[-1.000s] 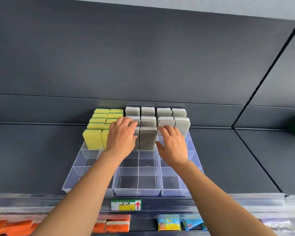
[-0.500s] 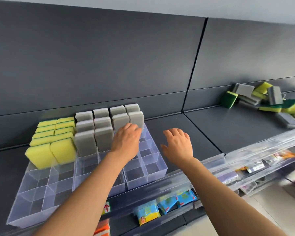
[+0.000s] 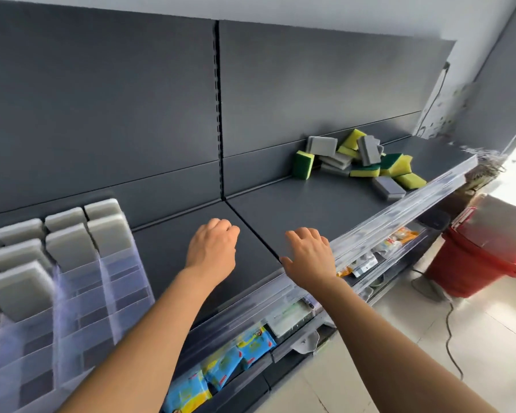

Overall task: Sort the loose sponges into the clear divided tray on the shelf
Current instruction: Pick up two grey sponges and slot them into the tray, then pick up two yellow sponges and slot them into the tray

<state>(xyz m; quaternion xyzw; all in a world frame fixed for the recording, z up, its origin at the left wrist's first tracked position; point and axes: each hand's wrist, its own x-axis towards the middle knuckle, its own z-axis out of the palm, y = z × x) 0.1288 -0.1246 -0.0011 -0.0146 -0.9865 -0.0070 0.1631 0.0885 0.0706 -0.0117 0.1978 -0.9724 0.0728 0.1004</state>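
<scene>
Shelf (image 3: pixel 325 204): loose sponges (image 3: pixel 361 162) beyond right hand (image 3: pixel 307 257)

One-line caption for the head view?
Both empty hands, left and right, hover between tray and loose sponges.

Both hands empty over dark shelf (image 3: pixel 325 210): left hand (image 3: pixel 212 248) curled, right hand (image 3: pixel 309 257) spread. Clear divided tray (image 3: pixel 81 296) with grey sponges (image 3: pixel 69 245) left of them; loose sponge pile (image 3: pixel 361 162) far right beyond.

Legible text: none.
Blue packets (image 3: pixel 221 368), lower shelf: printed graphics, lettering blurred, unreadable.
Other packets (image 3: pixel 396 241): print too small to read.
</scene>
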